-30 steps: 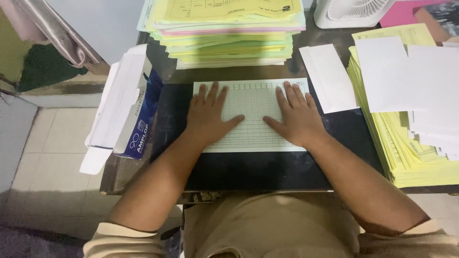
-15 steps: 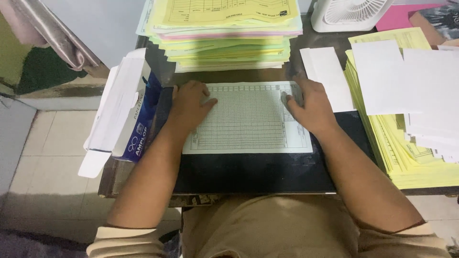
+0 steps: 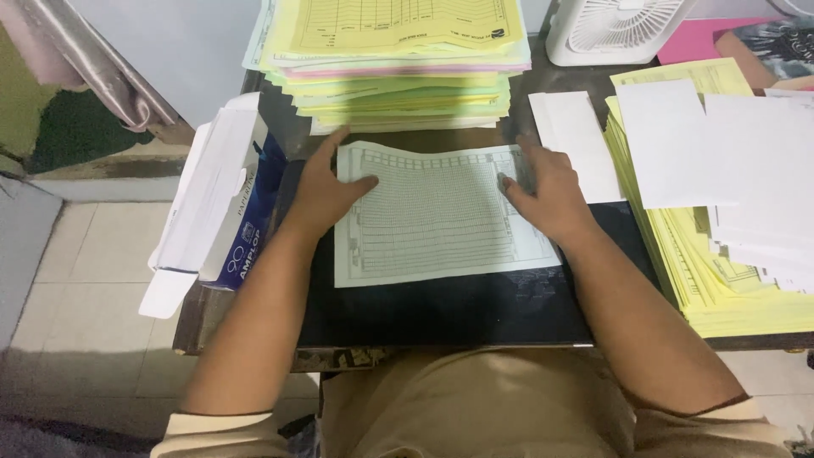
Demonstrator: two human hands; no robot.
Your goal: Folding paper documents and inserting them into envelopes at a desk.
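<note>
A pale printed form sheet (image 3: 437,216) with a fine grid lies flat on a black mat (image 3: 449,309) on the desk. My left hand (image 3: 325,188) rests on the sheet's left edge, thumb on the paper and index finger stretched toward the upper left corner. My right hand (image 3: 547,191) lies at the sheet's right edge, fingers spread near the upper right corner. Both hands press on the sheet rather than grip it.
A thick stack of yellow, pink and green forms (image 3: 398,59) stands just behind the sheet. White sheets (image 3: 746,153) lie on a yellow pile (image 3: 721,280) at the right. A white and blue envelope box (image 3: 220,203) sits left, at the desk's edge. A white fan (image 3: 615,30) is behind.
Both hands have slid outward from the middle of the sheet to its left and right edges, near the upper corners. The sheet stays flat on the mat.
</note>
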